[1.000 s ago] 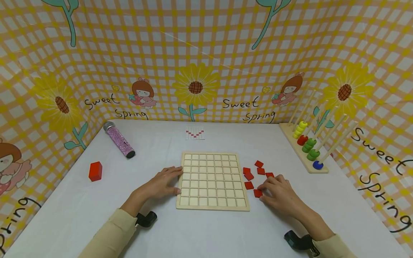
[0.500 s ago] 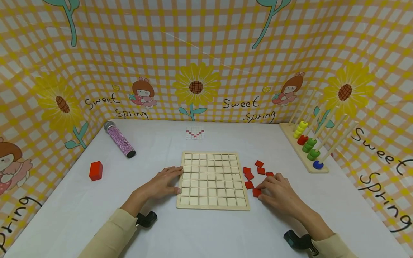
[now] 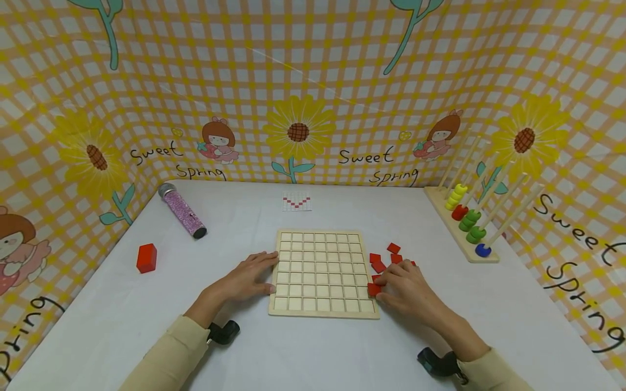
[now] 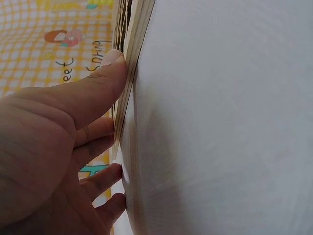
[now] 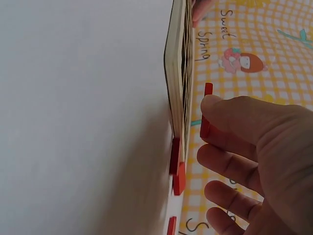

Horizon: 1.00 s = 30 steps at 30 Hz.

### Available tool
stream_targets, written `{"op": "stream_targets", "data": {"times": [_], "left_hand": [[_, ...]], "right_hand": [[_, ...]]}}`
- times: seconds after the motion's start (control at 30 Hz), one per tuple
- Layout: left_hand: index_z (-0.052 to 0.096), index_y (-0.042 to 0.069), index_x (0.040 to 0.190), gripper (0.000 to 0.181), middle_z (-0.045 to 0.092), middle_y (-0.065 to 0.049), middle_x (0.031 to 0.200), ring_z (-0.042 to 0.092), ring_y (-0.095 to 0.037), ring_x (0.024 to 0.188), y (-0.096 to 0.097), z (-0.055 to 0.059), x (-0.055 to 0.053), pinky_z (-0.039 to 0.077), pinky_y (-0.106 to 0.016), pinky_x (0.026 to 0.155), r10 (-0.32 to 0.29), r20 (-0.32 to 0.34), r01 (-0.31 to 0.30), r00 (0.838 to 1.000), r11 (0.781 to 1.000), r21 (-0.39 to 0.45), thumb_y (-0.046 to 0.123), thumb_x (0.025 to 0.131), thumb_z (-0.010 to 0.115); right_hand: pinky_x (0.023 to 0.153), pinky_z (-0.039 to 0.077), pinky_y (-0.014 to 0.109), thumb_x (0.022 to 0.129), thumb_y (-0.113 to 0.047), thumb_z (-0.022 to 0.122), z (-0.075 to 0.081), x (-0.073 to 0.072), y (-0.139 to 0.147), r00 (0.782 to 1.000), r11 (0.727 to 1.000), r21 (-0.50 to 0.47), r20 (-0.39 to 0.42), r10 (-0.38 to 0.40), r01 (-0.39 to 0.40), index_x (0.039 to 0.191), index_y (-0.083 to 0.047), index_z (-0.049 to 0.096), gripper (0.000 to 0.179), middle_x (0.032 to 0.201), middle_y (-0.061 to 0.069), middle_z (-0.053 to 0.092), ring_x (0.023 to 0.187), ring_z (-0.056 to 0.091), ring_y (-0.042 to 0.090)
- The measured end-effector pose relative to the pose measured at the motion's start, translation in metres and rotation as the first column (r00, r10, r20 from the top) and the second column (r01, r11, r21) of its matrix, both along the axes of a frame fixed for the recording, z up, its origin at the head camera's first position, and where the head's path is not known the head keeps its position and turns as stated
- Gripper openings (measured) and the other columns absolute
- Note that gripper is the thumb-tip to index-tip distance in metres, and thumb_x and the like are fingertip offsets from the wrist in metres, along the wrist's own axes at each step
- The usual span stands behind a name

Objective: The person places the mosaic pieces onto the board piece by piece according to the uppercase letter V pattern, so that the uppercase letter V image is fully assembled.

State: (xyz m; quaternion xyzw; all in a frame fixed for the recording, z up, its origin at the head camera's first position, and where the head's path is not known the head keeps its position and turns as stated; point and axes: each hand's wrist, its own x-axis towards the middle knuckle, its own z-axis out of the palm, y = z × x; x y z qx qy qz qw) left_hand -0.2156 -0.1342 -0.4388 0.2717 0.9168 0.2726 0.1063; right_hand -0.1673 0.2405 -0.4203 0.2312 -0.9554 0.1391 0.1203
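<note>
A light wooden grid board (image 3: 318, 274) lies flat on the white table. My left hand (image 3: 246, 278) rests against its left edge, thumb and fingers nearly straight along the rim. Just past the right edge, my right hand (image 3: 408, 290) pinches a red square tile (image 3: 374, 289) between thumb and index finger. In the right wrist view that tile (image 5: 207, 110) is held raised, seen edge-on beside the board's rim. Other red tiles (image 3: 378, 266) lie loose right of the board, some partly hidden behind the right hand.
A small card with a red V pattern (image 3: 296, 202) lies behind the board. At left are a glittery pink microphone (image 3: 183, 213) and a red block (image 3: 146, 258). A wooden peg stand with coloured beads (image 3: 476, 247) stands at back right. Patterned cloth (image 3: 303, 70) surrounds the table.
My right hand has picked up the red tile from the table and moved left with it to the board's right edge. The left hand has stayed in place.
</note>
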Motion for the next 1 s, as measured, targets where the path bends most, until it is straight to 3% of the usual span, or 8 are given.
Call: {"op": "stream_targets", "data": {"times": [0.4, 1.0], "left_hand": [[0.037, 0.004, 0.144, 0.071, 0.031, -0.012, 0.154, 0.022, -0.038, 0.143, 0.002, 0.001, 0.000, 0.023, -0.058, 0.112, 0.008, -0.005, -0.008, 1.000, 1.000, -0.003, 0.028, 0.085, 0.069], [0.036, 0.003, 0.145, 0.071, 0.030, -0.012, 0.154, 0.022, -0.039, 0.143, 0.002, 0.002, 0.001, 0.023, -0.059, 0.112, 0.002, -0.003, -0.002, 1.000, 1.000, -0.003, 0.028, 0.086, 0.068]], "right_hand": [[0.076, 0.038, 0.033, 0.068, -0.019, 0.082, -0.004, -0.007, -0.023, 0.997, 0.998, -0.013, -0.058, 0.057, -0.058, 0.089, -0.012, 0.073, 0.023, 0.087, -0.002, 0.065, 0.090, 0.045, 0.015], [0.077, 0.037, 0.031, 0.072, -0.024, 0.079, -0.005, -0.009, -0.069, 0.996, 0.996, 0.013, -0.007, 0.085, -0.085, 0.090, -0.017, 0.074, 0.020, 0.088, -0.007, 0.062, 0.089, 0.043, 0.013]]}}
